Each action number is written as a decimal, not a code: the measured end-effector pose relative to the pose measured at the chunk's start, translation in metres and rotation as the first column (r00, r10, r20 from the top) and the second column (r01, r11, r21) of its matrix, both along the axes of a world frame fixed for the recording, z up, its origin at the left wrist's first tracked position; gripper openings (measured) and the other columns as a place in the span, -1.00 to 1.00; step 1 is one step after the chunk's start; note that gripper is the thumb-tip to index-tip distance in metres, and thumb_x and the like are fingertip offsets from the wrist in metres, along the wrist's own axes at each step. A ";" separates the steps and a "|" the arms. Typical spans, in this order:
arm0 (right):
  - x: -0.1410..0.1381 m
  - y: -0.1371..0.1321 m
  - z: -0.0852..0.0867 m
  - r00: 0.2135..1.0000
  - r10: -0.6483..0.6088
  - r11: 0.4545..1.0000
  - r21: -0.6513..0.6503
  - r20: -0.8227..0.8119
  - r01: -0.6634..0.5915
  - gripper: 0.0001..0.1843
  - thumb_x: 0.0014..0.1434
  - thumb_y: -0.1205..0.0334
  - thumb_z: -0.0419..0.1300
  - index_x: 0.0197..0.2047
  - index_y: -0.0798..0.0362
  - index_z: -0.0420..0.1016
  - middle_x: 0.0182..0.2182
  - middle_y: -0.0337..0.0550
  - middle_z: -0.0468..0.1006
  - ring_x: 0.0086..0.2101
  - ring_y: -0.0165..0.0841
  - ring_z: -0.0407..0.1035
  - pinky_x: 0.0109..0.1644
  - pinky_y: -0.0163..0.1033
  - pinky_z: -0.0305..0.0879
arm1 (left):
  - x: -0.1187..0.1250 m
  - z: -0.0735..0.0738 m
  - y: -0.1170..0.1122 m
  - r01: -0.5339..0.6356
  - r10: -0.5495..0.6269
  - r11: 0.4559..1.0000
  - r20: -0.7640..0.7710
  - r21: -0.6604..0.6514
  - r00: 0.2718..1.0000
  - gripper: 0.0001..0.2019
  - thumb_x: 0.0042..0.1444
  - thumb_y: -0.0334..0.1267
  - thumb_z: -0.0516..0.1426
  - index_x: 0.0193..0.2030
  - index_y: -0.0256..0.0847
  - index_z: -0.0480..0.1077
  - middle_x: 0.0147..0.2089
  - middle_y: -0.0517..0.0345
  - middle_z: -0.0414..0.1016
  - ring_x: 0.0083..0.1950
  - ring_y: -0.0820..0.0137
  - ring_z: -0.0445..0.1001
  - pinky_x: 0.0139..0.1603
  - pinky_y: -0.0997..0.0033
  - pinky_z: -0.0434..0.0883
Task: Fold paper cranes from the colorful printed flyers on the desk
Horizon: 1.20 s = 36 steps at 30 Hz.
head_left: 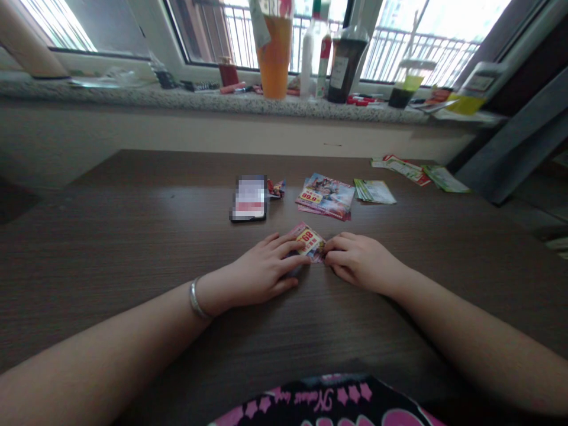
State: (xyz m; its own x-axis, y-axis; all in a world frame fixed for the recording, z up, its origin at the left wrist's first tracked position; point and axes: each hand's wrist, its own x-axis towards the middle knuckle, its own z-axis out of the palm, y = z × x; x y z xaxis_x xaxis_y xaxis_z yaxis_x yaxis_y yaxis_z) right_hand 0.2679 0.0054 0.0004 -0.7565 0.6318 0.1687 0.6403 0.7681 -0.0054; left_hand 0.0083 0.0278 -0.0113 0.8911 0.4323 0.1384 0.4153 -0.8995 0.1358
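A small folded leaflet [310,240] lies on the counter [133,248], its left part hidden under the left hand [261,269], which may grip or merely press: I cannot tell. The right hand [357,260] pinches its right edge, covering that corner.

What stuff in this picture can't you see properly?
All in the head view:
- Screen of the phone: blurred out.
- Near part of the folded leaflet: hidden under fingers of the left hand and right hand.
- Top of the orange bottle: cut off by the upper edge.
- The small red thing beside the phone: too small to tell.
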 end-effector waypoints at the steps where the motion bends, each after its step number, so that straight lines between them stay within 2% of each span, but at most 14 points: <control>1: 0.001 0.000 0.001 1.000 -0.003 1.000 -0.003 0.013 0.003 -0.83 0.22 0.32 0.07 -0.24 0.03 0.51 -0.17 -0.07 0.52 -0.18 -0.28 0.34 -0.10 -0.19 0.31 | 0.000 0.000 0.000 0.000 0.000 1.000 0.002 -0.001 1.000 -0.51 0.23 -0.14 0.08 0.29 -0.01 0.15 0.34 0.02 0.14 0.42 0.13 -0.02 0.37 -0.01 0.02; 10: 0.011 -0.003 0.014 0.992 -0.061 0.998 -0.027 0.108 0.064 -0.87 0.17 0.33 0.11 -0.27 0.02 0.50 -0.22 -0.10 0.51 -0.25 -0.30 0.38 -0.20 -0.24 0.29 | 0.000 0.000 -0.001 -0.012 0.012 1.000 -0.002 0.000 1.000 -0.52 0.25 -0.14 0.07 0.30 0.00 0.14 0.34 0.02 0.15 0.40 0.11 0.01 0.35 -0.03 0.05; 16: 0.015 -0.006 0.022 0.983 -0.122 0.989 -0.065 0.134 0.131 -0.88 0.14 0.34 0.13 -0.33 -0.01 0.49 -0.25 -0.14 0.51 -0.28 -0.33 0.41 -0.27 -0.27 0.25 | 0.003 0.002 -0.002 -0.021 0.021 1.000 -0.003 -0.020 1.000 -0.56 0.27 -0.21 0.04 0.28 0.01 0.17 0.33 0.03 0.16 0.41 0.12 -0.01 0.33 -0.04 0.10; 22: 0.018 -0.008 0.026 0.976 -0.158 0.982 -0.079 0.148 0.171 -0.90 0.10 0.34 0.16 -0.40 -0.01 0.48 -0.36 -0.19 0.49 -0.36 -0.37 0.39 -0.35 -0.29 0.17 | 0.004 0.002 -0.003 -0.019 0.019 1.000 -0.005 0.000 1.000 -0.57 0.26 -0.21 0.05 0.27 -0.01 0.19 0.34 0.02 0.16 0.42 0.12 -0.03 0.33 -0.05 0.10; 28: 0.018 -0.009 0.024 0.970 -0.187 0.979 -0.054 0.155 0.197 -0.90 0.12 0.32 0.15 -0.40 -0.02 0.48 -0.38 -0.22 0.50 -0.38 -0.37 0.37 -0.38 -0.28 0.11 | 0.005 0.002 -0.003 -0.022 0.023 1.000 -0.012 0.017 1.000 -0.57 0.25 -0.20 0.06 0.26 0.00 0.19 0.34 0.03 0.16 0.40 0.12 0.03 0.31 -0.05 0.13; 32: 0.016 -0.004 0.016 0.975 -0.163 0.986 0.047 0.151 0.157 -0.88 0.16 0.33 0.12 -0.36 0.04 0.48 -0.37 -0.13 0.50 -0.37 -0.34 0.35 -0.33 -0.26 0.13 | 0.006 0.001 -0.006 -0.092 0.091 0.995 0.009 0.037 0.996 -0.59 0.24 -0.13 0.07 0.23 -0.03 0.24 0.31 0.01 0.19 0.37 0.08 0.08 0.30 -0.05 0.13; 36: 0.019 0.005 0.006 0.987 -0.140 0.988 0.076 0.080 0.134 -0.84 0.20 0.31 0.08 -0.31 0.04 0.49 -0.30 -0.10 0.52 -0.31 -0.31 0.35 -0.27 -0.25 0.18 | 0.006 0.001 -0.007 -0.143 0.143 0.989 0.000 0.048 0.990 -0.56 0.24 -0.06 0.06 0.23 -0.05 0.24 0.28 0.00 0.23 0.34 0.07 0.13 0.30 -0.07 0.14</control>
State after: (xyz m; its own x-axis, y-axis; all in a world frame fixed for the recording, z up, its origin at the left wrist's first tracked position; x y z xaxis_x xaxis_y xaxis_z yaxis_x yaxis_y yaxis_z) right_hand 0.2866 0.0106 0.0066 -0.6770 0.7194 0.1551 0.7354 0.6697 0.1038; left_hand 0.0144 0.0207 -0.0101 0.8212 0.5480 0.1592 0.5403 -0.8364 0.0925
